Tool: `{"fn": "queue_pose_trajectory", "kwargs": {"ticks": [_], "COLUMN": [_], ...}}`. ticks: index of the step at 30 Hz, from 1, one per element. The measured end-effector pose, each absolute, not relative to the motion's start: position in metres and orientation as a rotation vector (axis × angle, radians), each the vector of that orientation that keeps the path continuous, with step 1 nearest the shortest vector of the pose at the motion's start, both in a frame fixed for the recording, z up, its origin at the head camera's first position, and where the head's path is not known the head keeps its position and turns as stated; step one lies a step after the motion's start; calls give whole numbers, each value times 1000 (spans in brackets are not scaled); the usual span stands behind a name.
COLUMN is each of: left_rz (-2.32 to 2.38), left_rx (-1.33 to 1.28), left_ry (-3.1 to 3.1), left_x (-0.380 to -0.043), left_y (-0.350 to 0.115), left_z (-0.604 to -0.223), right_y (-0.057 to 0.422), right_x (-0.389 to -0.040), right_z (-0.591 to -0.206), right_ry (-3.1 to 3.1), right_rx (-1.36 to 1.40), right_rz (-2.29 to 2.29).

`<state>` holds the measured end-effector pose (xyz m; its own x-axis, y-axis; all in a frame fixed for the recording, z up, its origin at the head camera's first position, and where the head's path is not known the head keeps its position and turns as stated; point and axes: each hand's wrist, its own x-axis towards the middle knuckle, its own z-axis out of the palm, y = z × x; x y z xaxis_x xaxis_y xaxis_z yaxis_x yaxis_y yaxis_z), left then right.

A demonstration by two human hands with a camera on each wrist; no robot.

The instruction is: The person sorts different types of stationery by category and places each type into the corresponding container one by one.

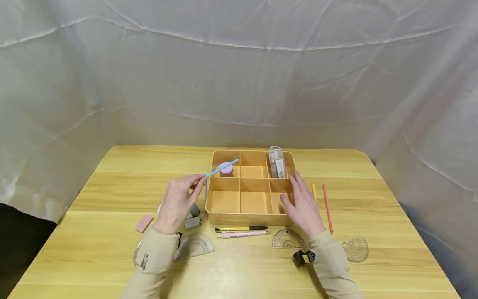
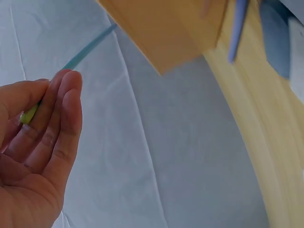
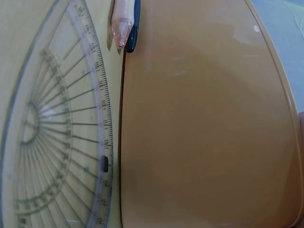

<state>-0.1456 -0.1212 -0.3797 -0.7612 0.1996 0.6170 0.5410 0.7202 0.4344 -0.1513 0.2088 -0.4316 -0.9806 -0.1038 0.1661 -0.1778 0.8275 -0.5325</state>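
Note:
My left hand (image 1: 175,203) pinches a thin blue pencil (image 1: 221,168) between thumb and fingertips, above the left side of an orange divided organizer box (image 1: 239,219). In the left wrist view, the pencil's yellow-green end (image 2: 29,115) pokes out behind the thumb. My right hand (image 1: 307,209) rests at the box's right rim with its fingers extended, the thumb over the front right compartment. A purple round object (image 1: 226,168) sits in the back left compartment. A clear case with white contents (image 1: 277,162) leans in the back right one.
Before the box lie a yellow-black pen (image 1: 240,228), a pink pen (image 1: 243,234) and protractors (image 1: 288,239). To the left are a pink eraser (image 1: 144,223) and grey pieces (image 1: 192,223). Right of the box lie an orange-red pencil (image 1: 328,209) and another protractor (image 1: 356,249).

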Motion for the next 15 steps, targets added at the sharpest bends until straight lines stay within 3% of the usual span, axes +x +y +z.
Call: {"fn": "queue_pose_trajectory", "kwargs": {"ticks": [15], "left_rz": [-666], "left_rx": [-663], "left_ry": [-2544], "left_x": [-163], "left_y": [-77], "left_z": [-376], "right_y": [205], "right_x": [-154], "right_z": [-432], "right_ry": [-2886], "right_rx": [206], "right_rz": [851]}}
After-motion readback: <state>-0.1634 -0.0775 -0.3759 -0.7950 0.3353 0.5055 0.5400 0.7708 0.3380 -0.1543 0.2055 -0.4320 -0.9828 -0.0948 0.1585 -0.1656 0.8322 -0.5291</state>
